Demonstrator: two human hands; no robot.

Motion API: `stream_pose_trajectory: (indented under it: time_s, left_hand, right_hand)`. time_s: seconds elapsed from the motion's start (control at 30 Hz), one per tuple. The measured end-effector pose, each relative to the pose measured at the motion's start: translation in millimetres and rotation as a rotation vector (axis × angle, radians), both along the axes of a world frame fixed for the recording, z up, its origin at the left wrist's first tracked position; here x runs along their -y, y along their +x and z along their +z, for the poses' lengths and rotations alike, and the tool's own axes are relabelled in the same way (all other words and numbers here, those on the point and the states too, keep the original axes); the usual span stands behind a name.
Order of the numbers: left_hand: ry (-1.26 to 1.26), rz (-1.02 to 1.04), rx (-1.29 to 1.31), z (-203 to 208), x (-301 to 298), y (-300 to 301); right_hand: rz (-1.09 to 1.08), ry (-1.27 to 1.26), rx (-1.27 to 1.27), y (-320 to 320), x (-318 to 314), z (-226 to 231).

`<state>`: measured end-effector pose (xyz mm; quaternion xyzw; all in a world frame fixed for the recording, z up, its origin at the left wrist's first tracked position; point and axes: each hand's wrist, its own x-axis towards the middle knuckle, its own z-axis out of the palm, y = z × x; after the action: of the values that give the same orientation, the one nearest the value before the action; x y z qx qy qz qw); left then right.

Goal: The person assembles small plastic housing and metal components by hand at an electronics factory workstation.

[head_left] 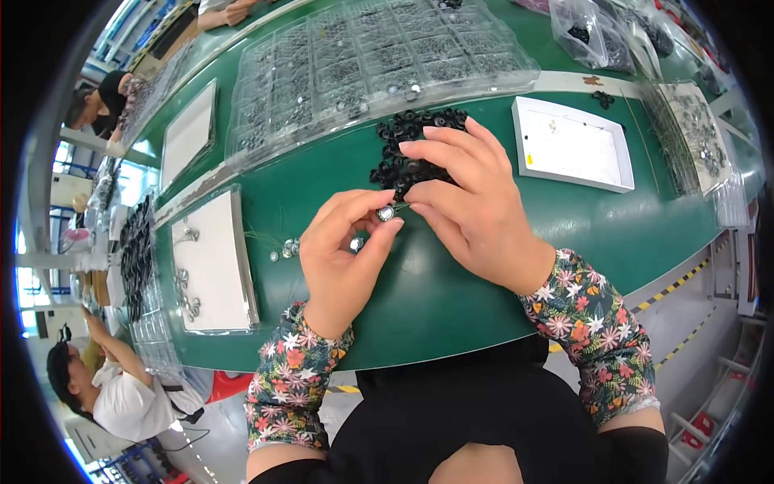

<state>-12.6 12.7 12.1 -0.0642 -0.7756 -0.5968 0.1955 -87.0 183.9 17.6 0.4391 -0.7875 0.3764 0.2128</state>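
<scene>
Between the thumb and index finger of my left hand (339, 262) is a small round part with a shiny silver face (386, 214). A second small silver piece (356, 244) rests against the curled fingers of that hand. My right hand (488, 214) is close beside it, thumb and index finger pinched at thin greenish wires (402, 206) by the round part. Its other fingers reach over a pile of small black ring-shaped parts (395, 172). Several loose silver pieces (290, 248) lie just left of my left hand, near fine wire strands.
A large clear compartment tray (339, 68) full of small parts spans the far side. At the right stands a shallow white box (576, 145). A white board (211, 266) holding silver parts lies left on the green table (451, 315). Other people sit at the left.
</scene>
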Motion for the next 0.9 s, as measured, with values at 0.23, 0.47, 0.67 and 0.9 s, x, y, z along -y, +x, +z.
stream_pose_trajectory:
  time_s: [0.23, 0.47, 0.67, 0.9]
  left_hand:
    - [0.058, 0.002, -0.017, 0, 1, 5]
    - [0.019, 0.023, -0.013, 5, 1, 5]
    - [0.052, 0.034, -0.037, 9, 0, 7]
    - [0.23, -0.03, -0.133, 11, 3, 9]
  right_hand:
    - [-0.003, -0.003, -0.054, 5, -1, 3]
    - [-0.029, 0.033, -0.037, 5, -5, 8]
    - [-0.053, 0.005, -0.071, 3, -11, 10]
    - [-0.172, -0.042, -0.151, -1, -29, 17]
